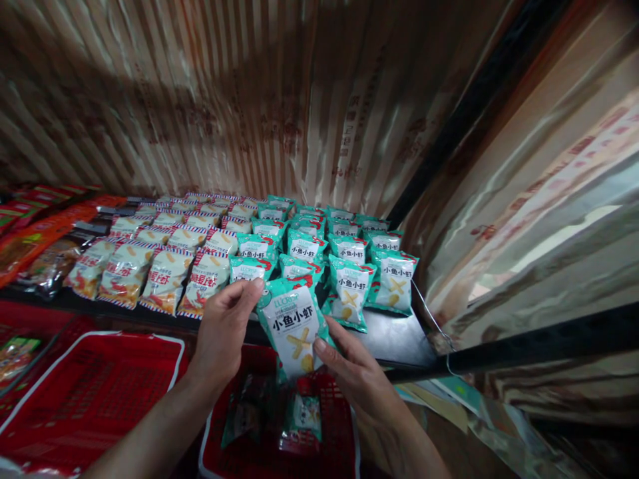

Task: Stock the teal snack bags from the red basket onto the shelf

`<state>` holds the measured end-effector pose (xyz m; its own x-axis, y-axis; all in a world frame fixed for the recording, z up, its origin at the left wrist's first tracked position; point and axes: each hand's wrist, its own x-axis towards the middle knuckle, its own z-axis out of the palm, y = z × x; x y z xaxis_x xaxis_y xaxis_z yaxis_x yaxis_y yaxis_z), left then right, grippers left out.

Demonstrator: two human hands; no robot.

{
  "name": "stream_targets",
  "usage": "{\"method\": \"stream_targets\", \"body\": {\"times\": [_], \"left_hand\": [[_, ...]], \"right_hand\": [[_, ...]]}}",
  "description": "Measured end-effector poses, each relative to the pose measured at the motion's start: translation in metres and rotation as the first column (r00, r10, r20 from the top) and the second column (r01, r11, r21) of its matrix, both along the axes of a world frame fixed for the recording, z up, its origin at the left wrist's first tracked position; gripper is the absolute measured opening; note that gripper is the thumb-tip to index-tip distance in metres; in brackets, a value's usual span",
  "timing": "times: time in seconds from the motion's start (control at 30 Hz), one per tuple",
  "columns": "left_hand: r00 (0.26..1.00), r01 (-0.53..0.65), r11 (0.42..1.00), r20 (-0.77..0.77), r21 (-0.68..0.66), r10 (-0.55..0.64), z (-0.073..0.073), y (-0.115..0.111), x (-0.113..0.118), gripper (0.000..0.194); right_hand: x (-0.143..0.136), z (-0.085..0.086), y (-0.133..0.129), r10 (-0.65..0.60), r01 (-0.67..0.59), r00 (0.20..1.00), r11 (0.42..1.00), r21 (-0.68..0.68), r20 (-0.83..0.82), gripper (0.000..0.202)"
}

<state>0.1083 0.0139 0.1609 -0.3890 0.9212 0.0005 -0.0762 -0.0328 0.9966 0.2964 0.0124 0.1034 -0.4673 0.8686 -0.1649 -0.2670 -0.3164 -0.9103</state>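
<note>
Between my two hands is a teal and white snack bag (292, 326), its printed front facing me. My left hand (224, 329) pinches its upper left corner between thumb and fingers. Lower on the right edge, my right hand (349, 356) grips it, thumb on the front. Just behind it, rows of matching teal snack bags (352, 289) stand on a dark shelf (399, 336). Below the held bag is a red basket (344, 426) with a few packets inside, among them a small teal packet (305, 412).
Left of the teal bags stand rows of cream snack bags (167, 279), then orange packets (60, 226). A second red basket (94, 379) sits at the lower left. Striped sheeting (249, 100) hangs behind. At the right are a dark shelf post (449, 126) and a thin wire (432, 319).
</note>
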Motion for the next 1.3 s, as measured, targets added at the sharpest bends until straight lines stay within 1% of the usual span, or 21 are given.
{"method": "stream_targets", "body": {"times": [0.1,0.17,0.27,0.3,0.37,0.43,0.5,0.63,0.77,0.87,1.0,1.07,1.13,1.2,1.23,1.3], "left_hand": [[0.999,0.033,0.999,0.041,-0.021,-0.032,-0.003,0.002,-0.003,0.032],[0.995,0.057,0.998,0.085,-0.035,-0.054,-0.003,0.003,-0.003,0.033],[0.985,0.067,0.997,0.162,-0.049,-0.059,0.002,0.002,-0.002,0.032],[0.985,0.067,0.996,0.163,-0.058,-0.056,0.004,0.002,-0.002,0.032],[0.994,0.061,0.995,0.09,-0.08,-0.054,0.007,0.002,-0.002,0.032],[0.997,0.059,0.995,-0.04,-0.077,-0.062,0.008,0.004,-0.004,0.029],[0.987,0.092,0.994,-0.123,-0.06,-0.099,0.008,0.006,-0.007,0.026],[0.971,0.155,0.985,-0.172,-0.077,-0.166,0.009,0.009,-0.01,0.027],[0.95,0.205,0.974,-0.221,-0.093,-0.221,0.01,0.007,-0.009,0.024],[0.935,0.216,0.973,-0.27,-0.084,-0.231,0.009,0.005,-0.009,0.021],[0.918,0.2,0.978,-0.335,-0.067,-0.211,0.006,0.004,-0.01,0.019],[0.931,0.19,0.977,-0.298,-0.097,-0.211,0.006,0.005,-0.01,0.022],[0.955,0.193,0.971,-0.202,-0.139,-0.219,0.006,0.007,-0.009,0.024],[0.967,0.21,0.965,-0.112,-0.156,-0.228,0.006,0.008,-0.009,0.026],[0.969,0.219,0.964,-0.084,-0.151,-0.233,0.007,0.009,-0.01,0.027],[0.972,0.218,0.968,-0.062,-0.124,-0.227,0.007,0.01,-0.01,0.03]], "right_hand": [[0.001,-0.002,0.001,0.002,-0.001,1.0,1.0,0.024,-0.019,0.046],[0.002,0.001,0.002,0.006,-0.005,1.0,1.0,0.028,-0.025,0.046],[0.002,0.008,0.002,0.016,-0.016,0.999,1.0,0.019,-0.029,0.047],[0.002,0.009,0.002,0.02,-0.02,0.999,1.0,0.016,-0.028,0.046],[0.002,0.01,0.002,0.022,-0.022,1.0,1.0,0.016,-0.021,0.045],[0.003,0.008,0.003,0.013,-0.013,1.0,0.999,0.034,-0.005,0.043],[0.005,0.003,0.004,-0.004,0.003,1.0,0.998,0.059,0.024,0.042],[0.008,0.001,0.005,-0.012,-0.004,0.991,0.992,0.124,0.133,0.042],[0.008,0.008,0.005,0.062,-0.115,0.967,0.972,0.207,0.247,0.044],[0.006,0.012,0.004,0.114,-0.184,0.954,0.954,0.238,0.277,0.044],[0.005,0.01,0.003,0.134,-0.198,0.955,0.952,0.234,0.264,0.043],[0.005,0.006,0.003,0.137,-0.197,0.958,0.952,0.232,0.254,0.043],[0.005,0.003,0.003,0.139,-0.201,0.957,0.951,0.234,0.256,0.041],[0.005,0.001,0.003,0.114,-0.172,0.963,0.957,0.232,0.245,0.039],[0.005,0.001,0.003,0.093,-0.143,0.97,0.965,0.218,0.224,0.038],[0.003,0.002,0.003,0.019,-0.041,0.99,0.987,0.152,0.142,0.037]]}}
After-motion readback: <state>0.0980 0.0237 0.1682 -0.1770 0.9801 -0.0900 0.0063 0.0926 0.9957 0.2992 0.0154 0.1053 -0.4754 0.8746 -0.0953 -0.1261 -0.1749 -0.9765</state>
